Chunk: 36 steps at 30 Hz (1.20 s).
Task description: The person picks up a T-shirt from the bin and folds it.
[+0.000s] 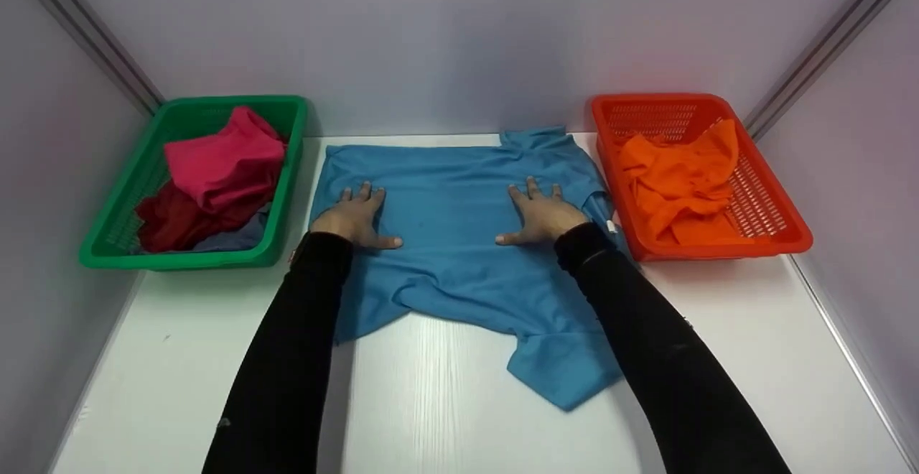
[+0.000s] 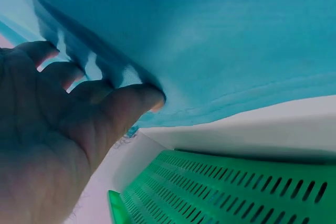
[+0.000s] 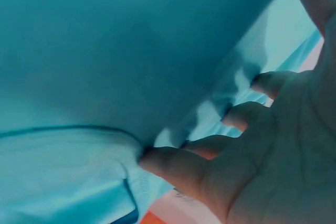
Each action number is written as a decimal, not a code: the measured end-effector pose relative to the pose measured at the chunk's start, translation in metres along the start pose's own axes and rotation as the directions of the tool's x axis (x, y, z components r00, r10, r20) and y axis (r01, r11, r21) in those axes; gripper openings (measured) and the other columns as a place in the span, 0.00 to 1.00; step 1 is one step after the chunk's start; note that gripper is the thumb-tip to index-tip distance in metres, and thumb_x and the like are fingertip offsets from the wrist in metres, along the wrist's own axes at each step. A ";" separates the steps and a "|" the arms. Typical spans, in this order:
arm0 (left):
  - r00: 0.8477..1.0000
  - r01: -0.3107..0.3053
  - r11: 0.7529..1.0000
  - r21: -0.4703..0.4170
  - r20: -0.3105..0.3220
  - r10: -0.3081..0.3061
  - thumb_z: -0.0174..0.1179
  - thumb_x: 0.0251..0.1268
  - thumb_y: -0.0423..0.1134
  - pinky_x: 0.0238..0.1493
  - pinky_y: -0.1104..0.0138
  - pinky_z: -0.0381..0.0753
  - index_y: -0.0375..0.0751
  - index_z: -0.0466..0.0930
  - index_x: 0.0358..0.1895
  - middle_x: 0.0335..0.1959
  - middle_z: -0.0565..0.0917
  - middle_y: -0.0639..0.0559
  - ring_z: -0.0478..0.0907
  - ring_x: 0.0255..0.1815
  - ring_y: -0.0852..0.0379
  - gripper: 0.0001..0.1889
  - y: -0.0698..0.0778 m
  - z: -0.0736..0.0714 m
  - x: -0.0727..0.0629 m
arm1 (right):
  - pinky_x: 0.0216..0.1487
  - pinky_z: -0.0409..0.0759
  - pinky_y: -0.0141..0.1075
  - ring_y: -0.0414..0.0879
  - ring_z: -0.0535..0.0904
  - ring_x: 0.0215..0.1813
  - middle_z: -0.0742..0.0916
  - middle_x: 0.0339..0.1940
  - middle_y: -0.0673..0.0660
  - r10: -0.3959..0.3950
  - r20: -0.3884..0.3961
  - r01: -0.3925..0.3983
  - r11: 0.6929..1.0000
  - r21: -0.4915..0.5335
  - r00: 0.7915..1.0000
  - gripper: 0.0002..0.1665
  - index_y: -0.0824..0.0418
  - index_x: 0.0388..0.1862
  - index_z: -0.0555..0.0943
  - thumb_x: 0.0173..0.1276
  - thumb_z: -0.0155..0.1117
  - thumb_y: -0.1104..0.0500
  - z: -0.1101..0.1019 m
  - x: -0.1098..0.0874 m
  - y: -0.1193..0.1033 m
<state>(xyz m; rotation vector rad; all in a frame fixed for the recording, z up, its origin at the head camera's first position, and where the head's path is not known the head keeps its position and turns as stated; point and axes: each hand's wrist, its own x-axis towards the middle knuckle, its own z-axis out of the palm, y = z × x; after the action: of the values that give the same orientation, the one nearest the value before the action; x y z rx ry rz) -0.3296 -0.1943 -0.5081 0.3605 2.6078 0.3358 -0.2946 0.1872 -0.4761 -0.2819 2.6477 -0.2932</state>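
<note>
A blue T-shirt [image 1: 445, 215] lies sideways on the white table, hem to the left and neck to the right. One sleeve [image 1: 567, 370] points toward the front, and the other lies by the back wall. My left hand [image 1: 355, 219] rests on the shirt near its hem, fingers spread. On the chest part, close to the neck, my right hand [image 1: 546, 215] rests with its fingers also spread. In the left wrist view, fingertips [image 2: 152, 98] touch the cloth; the right wrist view shows fingertips on the fabric beside the neckband [image 3: 63, 132]. Folds run along the shirt's front edge.
At the left stands a green basket [image 1: 287, 208] with pink cloth [image 1: 226, 161], dark red cloth [image 1: 176, 219] and grey-blue cloth inside. A red basket [image 1: 718, 250] with orange cloth [image 1: 682, 179] stands at the right, beside the shirt's neck. Pale walls enclose the table [image 1: 423, 402].
</note>
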 end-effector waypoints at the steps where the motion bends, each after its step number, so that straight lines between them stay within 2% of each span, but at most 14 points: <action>1: 1.000 -0.015 1.000 0.004 -0.010 0.015 0.70 0.76 0.77 0.96 0.27 0.58 0.44 0.44 1.00 1.01 0.41 0.32 0.38 1.01 0.21 0.66 -0.009 0.005 0.011 | 0.95 0.51 0.80 0.88 0.39 0.97 0.44 1.01 0.73 -0.003 -0.010 0.003 1.000 0.004 1.000 0.69 0.57 1.02 0.46 0.84 0.72 0.28 0.001 0.000 0.001; 4: 0.998 -0.038 0.999 0.017 -0.050 0.039 0.65 0.76 0.81 0.95 0.26 0.60 0.46 0.48 1.00 1.02 0.44 0.34 0.42 1.00 0.22 0.65 -0.028 0.018 0.031 | 0.95 0.52 0.81 0.85 0.39 0.98 0.45 1.02 0.72 -0.009 -0.044 0.009 1.000 0.000 0.999 0.65 0.56 1.02 0.47 0.86 0.69 0.29 0.005 -0.002 0.004; 5: 0.998 -0.043 0.999 0.019 -0.050 0.044 0.64 0.80 0.79 0.95 0.27 0.60 0.45 0.48 1.00 1.01 0.45 0.33 0.43 1.01 0.22 0.62 -0.024 0.015 0.025 | 0.95 0.53 0.80 0.84 0.40 0.99 0.46 1.02 0.71 -0.012 -0.057 0.012 1.000 -0.003 0.998 0.64 0.56 1.02 0.48 0.87 0.68 0.29 0.007 -0.004 0.004; 7: 0.997 -0.051 0.998 0.035 -0.057 0.053 0.61 0.85 0.75 0.95 0.27 0.61 0.42 0.51 0.99 1.01 0.48 0.32 0.47 1.00 0.23 0.57 -0.010 0.009 0.007 | 0.95 0.55 0.79 0.81 0.43 1.00 0.48 1.02 0.71 -0.028 -0.086 0.027 0.999 -0.019 0.996 0.61 0.57 1.02 0.50 0.89 0.66 0.31 0.012 -0.011 0.005; 10: 0.996 -0.063 0.996 0.064 -0.055 0.067 0.62 0.91 0.63 0.96 0.31 0.61 0.36 0.55 0.97 0.99 0.54 0.30 0.52 1.00 0.26 0.49 0.022 -0.005 -0.035 | 0.94 0.61 0.77 0.77 0.52 1.00 0.56 1.01 0.71 -0.074 -0.126 0.068 0.996 -0.050 0.989 0.56 0.57 1.01 0.56 0.90 0.67 0.34 0.017 -0.026 0.003; 13: 0.992 -0.120 0.991 0.064 -0.031 0.122 0.62 0.92 0.61 0.97 0.34 0.60 0.35 0.56 0.96 0.98 0.57 0.30 0.54 1.00 0.28 0.47 0.042 -0.012 -0.068 | 0.91 0.72 0.73 0.73 0.68 0.95 0.70 0.96 0.70 -0.144 -0.161 0.131 0.987 -0.094 0.976 0.50 0.59 0.97 0.66 0.89 0.71 0.38 0.022 -0.046 0.000; 16: 0.983 -0.185 0.983 0.019 0.010 0.185 0.68 0.89 0.60 0.97 0.33 0.62 0.35 0.57 0.96 0.98 0.58 0.29 0.56 0.99 0.27 0.49 0.046 -0.010 -0.094 | 0.76 0.90 0.65 0.65 0.87 0.74 0.88 0.75 0.68 -0.224 -0.190 0.200 0.970 -0.139 0.956 0.37 0.62 0.81 0.82 0.86 0.75 0.41 0.029 -0.071 -0.005; 19: 0.971 -0.240 0.971 0.016 0.004 0.240 0.77 0.81 0.59 0.94 0.32 0.67 0.37 0.61 0.95 0.96 0.62 0.29 0.61 0.97 0.26 0.53 0.044 0.000 -0.118 | 0.52 0.94 0.52 0.54 0.87 0.50 0.89 0.49 0.58 -0.304 -0.198 0.270 0.946 -0.179 0.932 0.23 0.58 0.59 0.87 0.84 0.79 0.42 0.040 -0.098 -0.009; 23: 0.939 -0.304 0.939 0.160 -0.115 0.323 0.88 0.68 0.57 0.84 0.35 0.82 0.36 0.73 0.88 0.86 0.79 0.31 0.79 0.85 0.27 0.53 0.043 0.020 -0.146 | 0.38 0.83 0.40 0.44 0.79 0.39 0.82 0.36 0.49 -0.407 -0.179 0.372 0.907 -0.199 0.896 0.18 0.53 0.48 0.84 0.80 0.84 0.45 0.058 -0.130 -0.010; 26: 0.888 -0.330 0.906 0.265 -0.238 0.393 0.93 0.59 0.54 0.72 0.41 0.91 0.38 0.83 0.74 0.69 0.90 0.37 0.90 0.70 0.34 0.45 0.040 0.035 -0.161 | 0.35 0.78 0.34 0.41 0.77 0.37 0.80 0.34 0.47 -0.467 -0.169 0.432 0.878 -0.206 0.868 0.18 0.51 0.45 0.83 0.78 0.86 0.46 0.070 -0.148 -0.008; 29: 0.843 -0.332 0.879 0.344 -0.310 0.440 0.96 0.54 0.52 0.56 0.50 0.94 0.44 0.86 0.56 0.50 0.92 0.47 0.92 0.53 0.44 0.34 0.033 0.048 -0.172 | 0.34 0.74 0.32 0.40 0.76 0.36 0.79 0.33 0.46 -0.505 -0.147 0.475 0.857 -0.200 0.851 0.20 0.51 0.44 0.83 0.77 0.87 0.44 0.080 -0.161 -0.006; 31: 0.831 -0.328 0.867 0.376 -0.322 0.454 0.96 0.53 0.51 0.47 0.54 0.92 0.46 0.84 0.47 0.42 0.89 0.51 0.89 0.45 0.48 0.29 0.027 0.054 -0.175 | 0.34 0.73 0.32 0.39 0.75 0.37 0.79 0.34 0.44 -0.518 -0.119 0.490 0.848 -0.201 0.847 0.23 0.50 0.46 0.84 0.75 0.87 0.39 0.086 -0.167 -0.006; 33: 0.829 -0.326 0.858 0.396 -0.316 0.461 0.95 0.54 0.48 0.42 0.57 0.89 0.48 0.84 0.42 0.37 0.87 0.54 0.86 0.40 0.52 0.26 0.022 0.059 -0.175 | 0.36 0.73 0.32 0.39 0.74 0.39 0.80 0.37 0.45 -0.528 -0.091 0.500 0.838 -0.216 0.845 0.27 0.49 0.48 0.84 0.72 0.87 0.34 0.091 -0.170 -0.005; 36: 0.818 -0.339 0.850 0.403 -0.320 0.478 0.93 0.57 0.41 0.39 0.58 0.87 0.49 0.84 0.38 0.34 0.85 0.55 0.84 0.37 0.53 0.21 0.015 0.066 -0.174 | 0.40 0.78 0.34 0.42 0.76 0.44 0.84 0.43 0.47 -0.546 -0.083 0.510 0.818 -0.266 0.834 0.28 0.49 0.51 0.86 0.71 0.88 0.33 0.097 -0.173 -0.004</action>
<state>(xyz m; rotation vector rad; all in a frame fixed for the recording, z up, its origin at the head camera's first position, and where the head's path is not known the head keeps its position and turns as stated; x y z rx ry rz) -0.1466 -0.2229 -0.4850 1.1009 2.9854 0.1176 -0.0983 0.2109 -0.4869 -1.1317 2.7056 -0.1784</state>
